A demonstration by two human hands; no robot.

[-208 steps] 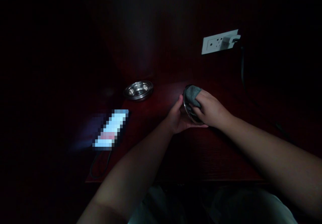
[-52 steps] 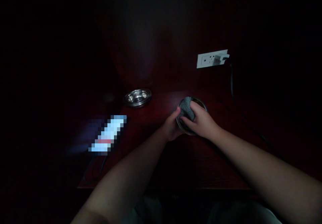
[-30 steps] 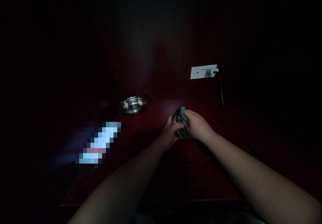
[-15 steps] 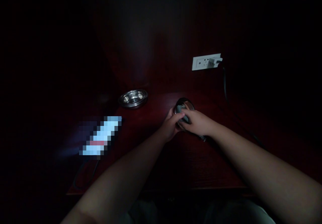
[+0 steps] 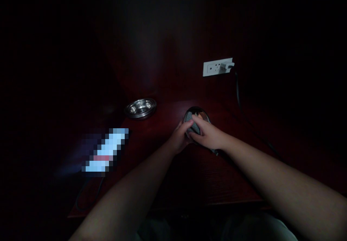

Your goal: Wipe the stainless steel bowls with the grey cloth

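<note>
Observed in near-darkness: faintly lit wall (image 5: 168, 53) upper centre | dark red table (image 5: 214, 183) across lower frame, sheen mid-frame | metal bowl (image 5: 199, 111) just right of centre, clasped in left hand (image 5: 179, 140) | grey cloth (image 5: 192, 126) partly inside, clutched in right hand (image 5: 208, 133) | white socket (image 5: 213, 67) upper right

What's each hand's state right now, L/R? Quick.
Left hand: closed on the metal bowl, thumb over its near-left rim.
Right hand: closed, holding the grey cloth against the bowl's inside.
</note>
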